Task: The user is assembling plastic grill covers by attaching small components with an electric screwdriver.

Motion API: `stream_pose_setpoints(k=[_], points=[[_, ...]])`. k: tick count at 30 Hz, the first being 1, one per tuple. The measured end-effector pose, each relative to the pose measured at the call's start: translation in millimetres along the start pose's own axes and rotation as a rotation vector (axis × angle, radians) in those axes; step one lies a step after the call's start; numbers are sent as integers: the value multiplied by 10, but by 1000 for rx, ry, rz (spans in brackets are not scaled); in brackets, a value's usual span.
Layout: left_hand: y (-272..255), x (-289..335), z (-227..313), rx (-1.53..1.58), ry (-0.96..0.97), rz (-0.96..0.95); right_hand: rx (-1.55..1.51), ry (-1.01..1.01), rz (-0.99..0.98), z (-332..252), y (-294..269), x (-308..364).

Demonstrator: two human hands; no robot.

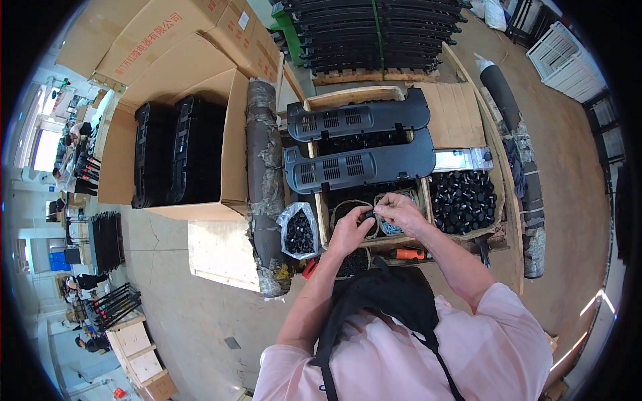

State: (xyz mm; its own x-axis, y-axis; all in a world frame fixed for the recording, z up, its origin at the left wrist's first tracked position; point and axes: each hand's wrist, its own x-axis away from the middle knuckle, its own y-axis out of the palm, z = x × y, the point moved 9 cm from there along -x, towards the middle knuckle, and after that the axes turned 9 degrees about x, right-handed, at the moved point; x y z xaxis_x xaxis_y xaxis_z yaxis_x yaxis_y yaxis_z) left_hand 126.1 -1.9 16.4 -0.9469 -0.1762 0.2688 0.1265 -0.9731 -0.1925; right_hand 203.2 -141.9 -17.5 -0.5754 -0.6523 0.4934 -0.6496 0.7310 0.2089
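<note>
My left hand (350, 232) has its fingers pinched on a small black part (370, 215). Right beside it, my right hand (400, 212) is closed at the fingertips, meeting the left over that part; whatever it pinches is too small to make out. Both hands are above a wooden box with small bins. Below the right hand lies a bin of thin silvery pieces (390, 229). Beyond the hands, two dark grey plastic covers (334, 168) with vent slots lie across the box. Round black caps (463, 200) fill the compartment on the right.
A plastic bag of black parts (299, 230) stands left of the box, by a wrapped roll (265, 167). An open carton (234, 144) holds black plastic cases. An orange-handled tool (408, 254) lies near my body. Black bars (374, 33) are stacked at the back. People work far left.
</note>
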Motion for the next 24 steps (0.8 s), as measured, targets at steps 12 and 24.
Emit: stream_pose_setpoints(k=[12, 24], points=[[-597, -19, 79, -180, 99, 17, 154, 68, -51, -195, 483, -300], [-1257, -432, 298, -574, 219, 114, 1080, -510, 292, -931, 871, -769]])
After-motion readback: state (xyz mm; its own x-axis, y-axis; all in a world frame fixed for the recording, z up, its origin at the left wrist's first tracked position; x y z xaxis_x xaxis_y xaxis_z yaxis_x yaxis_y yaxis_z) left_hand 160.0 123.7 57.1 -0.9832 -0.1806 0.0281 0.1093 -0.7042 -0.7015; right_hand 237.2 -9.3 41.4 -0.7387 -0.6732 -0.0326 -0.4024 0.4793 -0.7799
